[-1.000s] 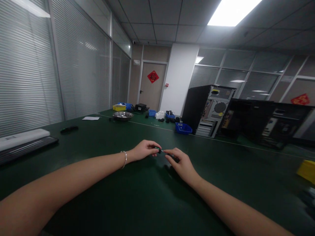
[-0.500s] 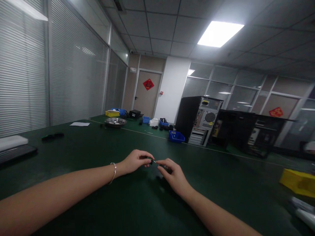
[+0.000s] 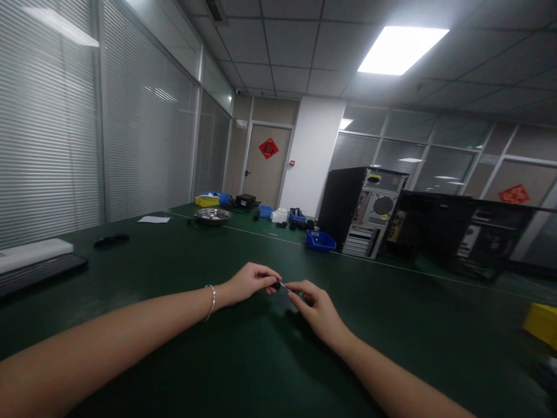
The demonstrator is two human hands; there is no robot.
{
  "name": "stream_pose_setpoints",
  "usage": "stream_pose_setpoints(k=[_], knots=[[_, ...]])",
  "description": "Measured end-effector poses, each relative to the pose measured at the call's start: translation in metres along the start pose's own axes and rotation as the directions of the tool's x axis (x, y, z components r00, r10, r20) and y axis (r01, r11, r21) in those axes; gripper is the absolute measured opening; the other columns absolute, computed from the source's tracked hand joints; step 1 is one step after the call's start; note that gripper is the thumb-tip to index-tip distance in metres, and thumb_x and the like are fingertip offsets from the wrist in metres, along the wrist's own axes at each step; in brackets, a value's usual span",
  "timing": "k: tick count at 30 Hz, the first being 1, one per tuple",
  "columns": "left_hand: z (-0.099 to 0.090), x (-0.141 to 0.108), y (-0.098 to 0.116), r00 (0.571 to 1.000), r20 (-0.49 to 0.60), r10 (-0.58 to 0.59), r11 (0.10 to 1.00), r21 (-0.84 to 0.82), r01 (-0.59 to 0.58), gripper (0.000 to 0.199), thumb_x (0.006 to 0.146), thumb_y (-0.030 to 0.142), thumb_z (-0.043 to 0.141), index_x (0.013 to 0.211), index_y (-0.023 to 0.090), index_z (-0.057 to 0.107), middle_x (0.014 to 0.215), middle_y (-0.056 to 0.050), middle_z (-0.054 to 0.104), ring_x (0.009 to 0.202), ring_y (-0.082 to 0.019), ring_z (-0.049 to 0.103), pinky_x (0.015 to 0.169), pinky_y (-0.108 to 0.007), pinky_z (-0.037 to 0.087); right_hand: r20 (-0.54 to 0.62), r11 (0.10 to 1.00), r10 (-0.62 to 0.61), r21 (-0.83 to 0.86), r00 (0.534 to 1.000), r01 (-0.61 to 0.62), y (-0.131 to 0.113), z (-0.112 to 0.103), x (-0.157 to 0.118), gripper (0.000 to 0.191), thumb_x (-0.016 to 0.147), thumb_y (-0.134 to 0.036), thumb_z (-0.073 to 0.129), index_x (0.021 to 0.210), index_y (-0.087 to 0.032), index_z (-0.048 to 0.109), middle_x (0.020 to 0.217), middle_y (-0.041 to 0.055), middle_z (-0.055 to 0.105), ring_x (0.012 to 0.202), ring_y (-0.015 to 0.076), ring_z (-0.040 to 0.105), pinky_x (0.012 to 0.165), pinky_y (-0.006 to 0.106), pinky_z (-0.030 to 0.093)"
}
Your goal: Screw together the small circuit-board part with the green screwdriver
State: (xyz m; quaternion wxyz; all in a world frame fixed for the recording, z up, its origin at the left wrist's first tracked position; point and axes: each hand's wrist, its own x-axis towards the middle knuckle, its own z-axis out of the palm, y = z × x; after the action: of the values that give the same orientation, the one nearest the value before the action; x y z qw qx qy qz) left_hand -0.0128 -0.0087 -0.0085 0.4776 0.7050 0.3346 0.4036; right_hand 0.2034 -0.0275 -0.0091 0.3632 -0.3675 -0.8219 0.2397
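Note:
Over the middle of the green table [image 3: 195, 348], my left hand [image 3: 252, 283] pinches a small dark part [image 3: 277, 285] between thumb and fingers. Facing it from the right, my right hand [image 3: 317, 306] grips a thin metal-shafted tool [image 3: 285, 287] whose light tip points at the dark part. Whether the tip touches the part is too small to tell. Most of the tool is hidden by my right fingers. A bracelet [image 3: 211, 302] circles my left wrist.
Behind my hands stand a blue bin [image 3: 321, 240] and a computer tower [image 3: 372, 212]. A metal bowl [image 3: 213, 216] and white paper [image 3: 154, 219] lie further left. A keyboard [image 3: 41, 277] is at the left edge, a yellow bin [image 3: 542, 324] at the right.
The view has turned slightly left, so the whole scene sits further right in the picture. Both hands keep nearly the same pose, still close together around the part and the tool.

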Motion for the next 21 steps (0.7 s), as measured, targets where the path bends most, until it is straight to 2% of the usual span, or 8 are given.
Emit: stream_pose_setpoints(k=[11,21], knots=[[-0.0015,-0.0022,0.0022,0.990,0.046,-0.132,0.961,-0.241,0.139,0.030,0.073,0.028,0.067,0.096,0.010,0.068,0.088,-0.010,0.068,0.075,-0.016,0.061,0.077,-0.032,0.046,0.001,0.999,-0.028,-0.018,1.000,0.028,-0.0030,-0.0012,-0.0028,0.024,0.088,-0.032,0.053,0.106,-0.023,0.066,0.091,0.0033,0.063,0.077,0.0171,0.056,0.066,0.028,0.043],[0.0002,-0.0033,0.0031,0.989,0.062,-0.133,0.957,-0.250,0.145,0.030,0.071,0.028,0.069,0.096,0.010,0.068,0.090,-0.010,0.068,0.075,-0.016,0.061,0.078,-0.032,0.046,-0.014,0.994,-0.064,-0.089,0.998,0.063,-0.0033,0.0002,-0.0036,0.025,0.087,-0.032,0.053,0.108,-0.026,0.065,0.085,0.0024,0.060,0.072,0.0164,0.053,0.063,0.027,0.041]])
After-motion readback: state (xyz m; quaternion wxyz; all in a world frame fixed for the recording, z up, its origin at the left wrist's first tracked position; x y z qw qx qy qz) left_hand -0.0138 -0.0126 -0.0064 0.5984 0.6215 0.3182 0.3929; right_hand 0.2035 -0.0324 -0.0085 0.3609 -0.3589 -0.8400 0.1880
